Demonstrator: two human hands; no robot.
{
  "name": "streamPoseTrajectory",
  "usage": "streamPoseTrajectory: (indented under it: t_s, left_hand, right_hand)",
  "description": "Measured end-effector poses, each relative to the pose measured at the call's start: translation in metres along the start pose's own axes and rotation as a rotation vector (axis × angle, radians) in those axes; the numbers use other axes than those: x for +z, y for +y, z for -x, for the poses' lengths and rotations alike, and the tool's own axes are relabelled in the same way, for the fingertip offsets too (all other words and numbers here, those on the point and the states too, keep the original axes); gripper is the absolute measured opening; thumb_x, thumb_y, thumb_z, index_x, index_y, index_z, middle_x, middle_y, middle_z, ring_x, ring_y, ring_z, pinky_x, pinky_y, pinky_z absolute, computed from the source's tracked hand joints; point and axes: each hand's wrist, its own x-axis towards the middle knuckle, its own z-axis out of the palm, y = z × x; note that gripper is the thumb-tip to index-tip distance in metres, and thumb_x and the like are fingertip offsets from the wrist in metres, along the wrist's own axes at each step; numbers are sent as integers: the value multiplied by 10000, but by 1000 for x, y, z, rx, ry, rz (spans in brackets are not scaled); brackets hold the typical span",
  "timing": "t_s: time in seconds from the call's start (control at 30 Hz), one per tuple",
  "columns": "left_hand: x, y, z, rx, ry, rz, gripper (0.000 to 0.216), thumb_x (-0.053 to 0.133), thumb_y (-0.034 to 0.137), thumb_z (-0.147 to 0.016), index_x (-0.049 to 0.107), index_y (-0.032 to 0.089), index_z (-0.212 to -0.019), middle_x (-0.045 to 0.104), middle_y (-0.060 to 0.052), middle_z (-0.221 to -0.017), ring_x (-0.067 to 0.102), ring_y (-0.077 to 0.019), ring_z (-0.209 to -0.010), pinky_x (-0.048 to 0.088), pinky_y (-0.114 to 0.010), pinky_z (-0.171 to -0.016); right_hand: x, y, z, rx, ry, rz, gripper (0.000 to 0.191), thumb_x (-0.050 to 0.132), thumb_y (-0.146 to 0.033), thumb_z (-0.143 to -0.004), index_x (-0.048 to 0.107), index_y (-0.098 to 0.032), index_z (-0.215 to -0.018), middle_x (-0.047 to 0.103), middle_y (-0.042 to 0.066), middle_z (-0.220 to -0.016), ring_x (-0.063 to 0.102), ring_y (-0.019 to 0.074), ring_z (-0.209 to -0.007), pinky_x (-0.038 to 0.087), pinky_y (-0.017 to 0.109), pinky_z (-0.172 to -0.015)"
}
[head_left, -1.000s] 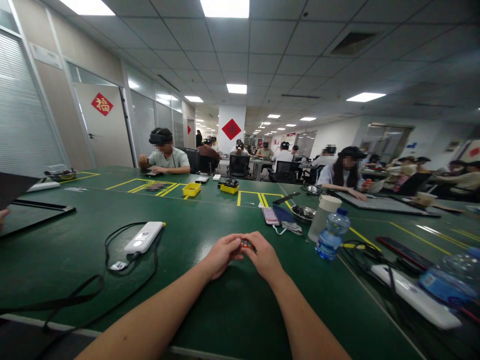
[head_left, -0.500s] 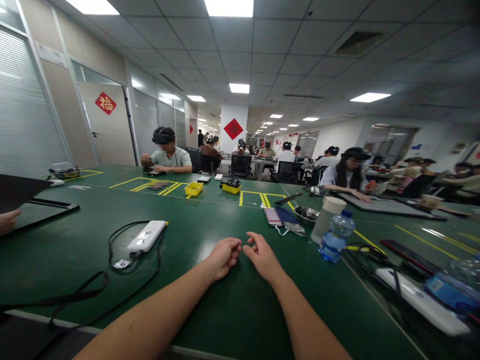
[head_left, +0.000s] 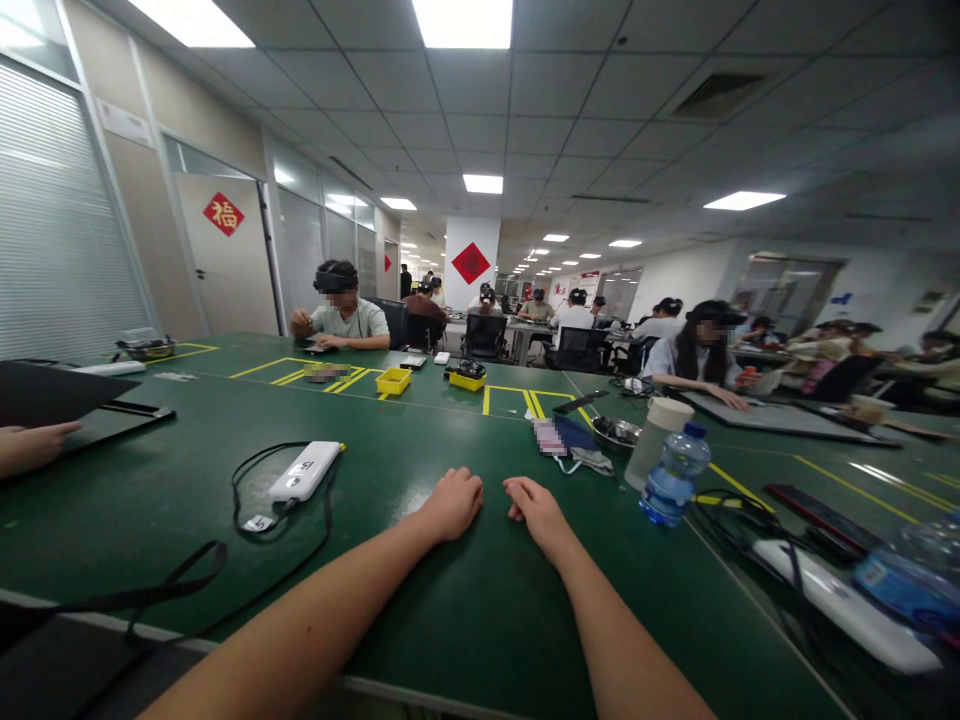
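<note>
My left hand (head_left: 454, 504) rests on the green tabletop (head_left: 390, 610), palm down, with its fingers curled in. No object shows in it. A small gap to the right, my right hand (head_left: 537, 514) is turned inward, its fingers bent and drawn together, and nothing shows in it either. The hands do not touch. Left of them lies a white power bank (head_left: 304, 471) with a black cable looped around it. On the right stand a blue-labelled water bottle (head_left: 674, 476) and a pale tumbler (head_left: 657, 440).
Beyond my hands are a masked-out card (head_left: 549, 437), a grey cloth (head_left: 594, 460), a metal bowl (head_left: 616, 431) and yellow trays (head_left: 394, 381). Another white power bank (head_left: 844, 605) lies at right with cables. A neighbour's hand (head_left: 37, 447) holds a dark panel at left. People sit across the table.
My hands have moved slightly apart. The left has turned palm down; the right's fingers have curled closed. The neighbour's hand and dark panel at left show further into view.
</note>
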Motion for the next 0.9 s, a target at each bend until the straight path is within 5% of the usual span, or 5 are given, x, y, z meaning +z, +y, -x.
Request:
streamPoseTrajectory:
  t_s: [0.23,0.37,0.63,0.9]
  left_hand:
    - [-17,-109,16,-372,23,-98,214,368,239,-846,567,167,-873,512,-92,-934,474,-205,-883,340,-321,-830]
    - [-19,-139,27,-531,47,-106,233,352,160,-824,579,168,-872,524,-100,-951,490,-207,-877,358,-320,-810]
    - [-21,-134,31,-726,31,-163,352,350,272,-808,570,96,-1021,510,-181,-1077,472,-306,-1012,372,-378,-821]
    - [-18,-116,22,-670,-5,-149,530,320,452,-802,525,46,-1074,505,-208,-1134,437,-314,-1085,309,-389,-910]
  right_hand:
    - [-4,1,-1,32,16,-159,422,429,-505,-783,606,-131,-865,597,48,-752,514,92,-513,390,216,-487]
    - [-4,3,-2,28,-14,-168,384,461,-480,-776,610,-134,-851,595,35,-713,511,88,-508,385,215,-489]
    - [-4,3,-1,28,-22,-143,357,485,-461,-757,618,-136,-820,600,31,-678,511,92,-506,384,216,-483]
    - [-3,-6,0,46,-42,-113,322,475,-434,-768,609,-145,-817,590,16,-672,503,89,-506,388,204,-493]
